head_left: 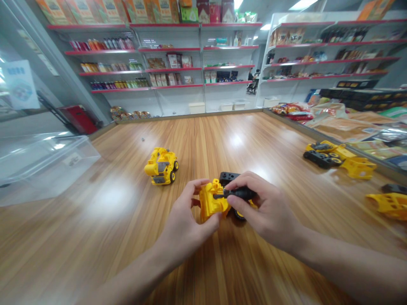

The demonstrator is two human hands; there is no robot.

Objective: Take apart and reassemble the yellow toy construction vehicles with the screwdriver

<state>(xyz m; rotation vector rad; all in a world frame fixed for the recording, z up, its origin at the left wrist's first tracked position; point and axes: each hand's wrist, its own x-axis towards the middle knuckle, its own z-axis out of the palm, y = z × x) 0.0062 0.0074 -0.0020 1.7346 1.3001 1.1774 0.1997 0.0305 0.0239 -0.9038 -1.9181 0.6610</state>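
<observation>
One yellow plastic toy vehicle [210,205] sits within the half-curled left hand [192,222], fingertips at its eleven o'clock, thumb at five. The right hand [267,207] pinches one black-handled screwdriver [240,193] over it. One yellow wheeled toy [162,167] stands at ten o'clock; one yellow-and-black tracked toy [327,154], two.

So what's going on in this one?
A person is handling a yellow toy vehicle at a wooden table. Their left grip holds its yellow body, while the right grip has a black screwdriver, its tip at that body; whether it sits in a screw is too small to tell. A second yellow toy stands farther off to the left, touched by neither hand. More yellow toy pieces lie toward the right edge, and a clear plastic box is at far left.
</observation>
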